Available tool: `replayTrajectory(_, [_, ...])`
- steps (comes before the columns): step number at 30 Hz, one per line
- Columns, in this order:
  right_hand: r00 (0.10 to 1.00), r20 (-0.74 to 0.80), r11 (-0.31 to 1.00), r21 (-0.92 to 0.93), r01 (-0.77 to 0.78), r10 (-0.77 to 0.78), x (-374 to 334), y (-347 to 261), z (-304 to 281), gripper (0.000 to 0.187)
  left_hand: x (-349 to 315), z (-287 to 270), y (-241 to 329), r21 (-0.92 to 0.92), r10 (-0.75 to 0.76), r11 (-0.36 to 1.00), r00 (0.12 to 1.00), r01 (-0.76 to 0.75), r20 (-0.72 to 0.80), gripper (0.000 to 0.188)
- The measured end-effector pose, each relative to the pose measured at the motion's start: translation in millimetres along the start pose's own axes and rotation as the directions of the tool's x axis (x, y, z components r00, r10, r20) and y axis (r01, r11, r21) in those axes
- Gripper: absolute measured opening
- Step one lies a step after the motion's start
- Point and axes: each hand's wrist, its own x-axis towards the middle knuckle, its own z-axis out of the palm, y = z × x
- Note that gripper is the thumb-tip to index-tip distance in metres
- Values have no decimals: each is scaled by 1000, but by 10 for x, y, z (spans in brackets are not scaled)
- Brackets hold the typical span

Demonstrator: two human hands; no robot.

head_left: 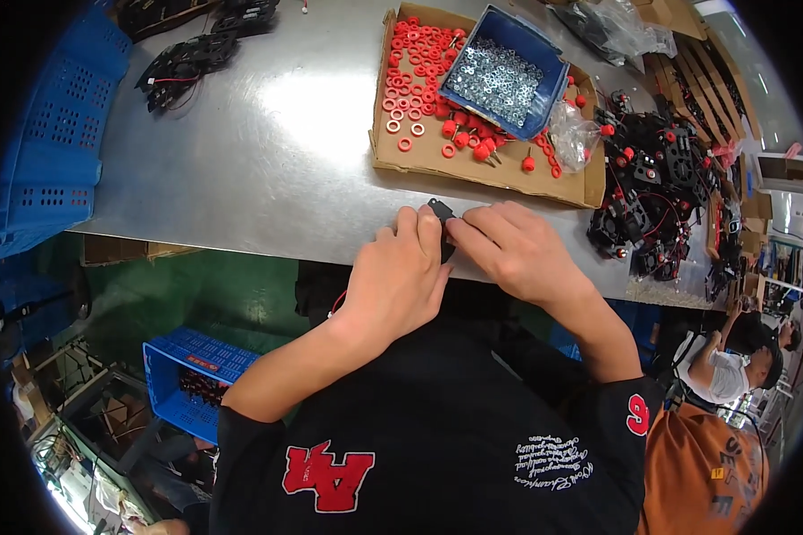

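Observation:
My left hand [394,275] is closed round a small black plastic part [441,210] at the table's front edge. Much of that part is hidden by my fingers; its dark top end shows between my two hands. From the right, my right hand [519,254] pinches at the same part, with thumb and forefinger pressed close to it. Whether a smaller piece sits in those fingertips I cannot make out. A short red wire with a white plug [333,312] shows beside my left wrist. Just beyond my hands lies a cardboard tray [491,183] with many red rings [405,144] and red knobs [484,150].
A blue bin [553,94] of small metal nuts [500,82] sits tilted in the tray. Black assemblies with red wires [656,178] crowd the table's right side; more black parts [187,67] lie far left. Blue crates [53,116] stand left. Other people [723,370] are at right.

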Motion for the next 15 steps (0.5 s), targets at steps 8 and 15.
replayTrajectory(8, [990,92,992,-83,-96,103,240,10,-101,20,-11,28,-21,7,8,1000,999,-8,-37,63])
replayTrajectory(15, [925,352,986,28,-164,143,220,-64,-160,20,1,27,-20,-24,8,1000,1000,-8,-10,63])
